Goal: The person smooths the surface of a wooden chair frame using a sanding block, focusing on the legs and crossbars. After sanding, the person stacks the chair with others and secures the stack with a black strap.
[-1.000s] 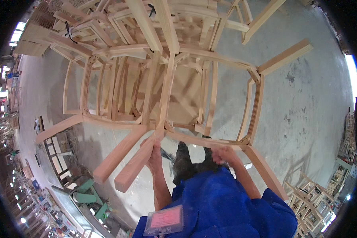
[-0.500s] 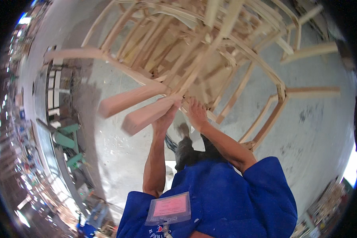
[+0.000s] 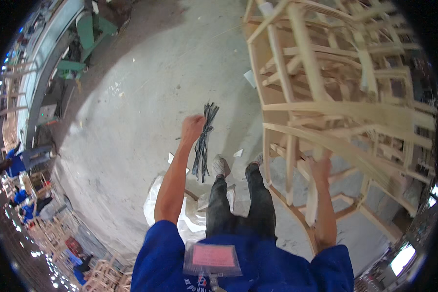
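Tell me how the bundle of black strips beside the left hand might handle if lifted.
The bundle of black strips will probably sag at its ends, since thin strands splay loosely there. It looks fairly light, being slender strips only. It seems unlikely to roll, given its uneven, spread outline.

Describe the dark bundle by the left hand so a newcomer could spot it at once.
Find the grey floor left of the pale wooden frames, then the left hand over it. Just right of that hand in the picture is a bundle of long dark strips, gathered partway along, while the scraps nearby are small and white.
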A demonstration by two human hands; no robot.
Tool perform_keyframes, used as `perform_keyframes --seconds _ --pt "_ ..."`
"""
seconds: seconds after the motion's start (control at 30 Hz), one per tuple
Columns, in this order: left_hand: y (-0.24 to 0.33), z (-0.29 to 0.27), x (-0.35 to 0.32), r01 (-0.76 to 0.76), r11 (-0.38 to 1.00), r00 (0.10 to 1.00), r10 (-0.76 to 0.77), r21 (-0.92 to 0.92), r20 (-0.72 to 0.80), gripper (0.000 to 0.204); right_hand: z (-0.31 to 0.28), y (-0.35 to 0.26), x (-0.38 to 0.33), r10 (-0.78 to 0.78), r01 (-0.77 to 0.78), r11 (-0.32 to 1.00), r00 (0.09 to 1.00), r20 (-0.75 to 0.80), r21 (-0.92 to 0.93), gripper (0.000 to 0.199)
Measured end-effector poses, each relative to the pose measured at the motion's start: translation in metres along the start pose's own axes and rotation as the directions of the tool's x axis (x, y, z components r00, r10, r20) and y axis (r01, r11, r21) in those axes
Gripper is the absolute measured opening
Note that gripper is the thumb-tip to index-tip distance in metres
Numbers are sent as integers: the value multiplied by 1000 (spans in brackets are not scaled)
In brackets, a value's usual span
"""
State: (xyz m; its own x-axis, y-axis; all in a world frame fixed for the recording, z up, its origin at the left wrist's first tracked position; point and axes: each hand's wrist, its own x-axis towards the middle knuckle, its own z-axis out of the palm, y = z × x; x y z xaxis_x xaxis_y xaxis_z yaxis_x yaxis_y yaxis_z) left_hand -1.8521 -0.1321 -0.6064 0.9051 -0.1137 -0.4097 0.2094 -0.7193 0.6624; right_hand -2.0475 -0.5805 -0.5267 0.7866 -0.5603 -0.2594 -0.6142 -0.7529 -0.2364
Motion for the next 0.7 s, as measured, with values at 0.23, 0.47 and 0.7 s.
perform_keyframes --seconds 0.23,0.47,0.7 --pt "-290 114 -32 300 933 954 -297 199 -41 28 -10 12 -5 150 -167 947 985 -83 -275 92" --pt "-438 271 61 324 916 945 -324 236 -39 28 -3 23 9 58 -114 935 983 -173 -337 77" --pt "-415 437 78 -298 941 885 210 159 416 17 -15 22 -8 176 -233 931 961 -214 -281 66"
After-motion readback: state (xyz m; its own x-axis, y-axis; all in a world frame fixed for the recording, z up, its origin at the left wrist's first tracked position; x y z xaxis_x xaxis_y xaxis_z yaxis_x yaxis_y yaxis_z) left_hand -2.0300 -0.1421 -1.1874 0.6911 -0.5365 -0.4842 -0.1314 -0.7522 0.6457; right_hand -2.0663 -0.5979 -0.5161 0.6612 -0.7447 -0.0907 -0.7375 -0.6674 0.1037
